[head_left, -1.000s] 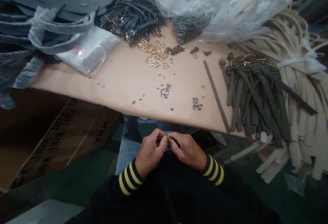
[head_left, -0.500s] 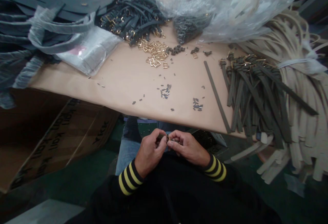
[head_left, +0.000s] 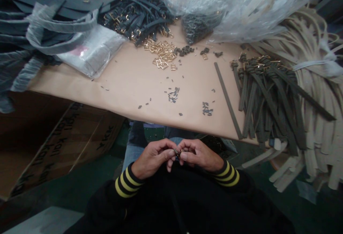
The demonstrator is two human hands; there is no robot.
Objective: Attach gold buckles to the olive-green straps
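My left hand (head_left: 154, 157) and my right hand (head_left: 202, 154) meet in front of my body, just below the table's front edge. Both sets of fingertips are closed on a small buckle (head_left: 178, 153) that shows a gold glint and dark parts. Fingers cover most of it, so its exact shape and any strap in it are hidden. On the table ahead lie gold buckles (head_left: 163, 52) in a loose heap, with dark strap loops (head_left: 185, 50) beside them. Small metal clips (head_left: 174, 95) are scattered nearer to me, with another cluster of clips (head_left: 207, 109) to the right.
On the right, dark olive straps with buckles (head_left: 265, 94) overhang the table (head_left: 128, 87), beside bundled beige straps (head_left: 318, 112). A single strap (head_left: 227, 100) lies apart. Black buckled straps (head_left: 139, 12) and plastic bags (head_left: 235, 9) are at the back. A cardboard box (head_left: 66, 144) stands lower left.
Both hands have come slightly closer to my body with the buckle. The left hand's fingers have shifted and its wrist has moved a little left.
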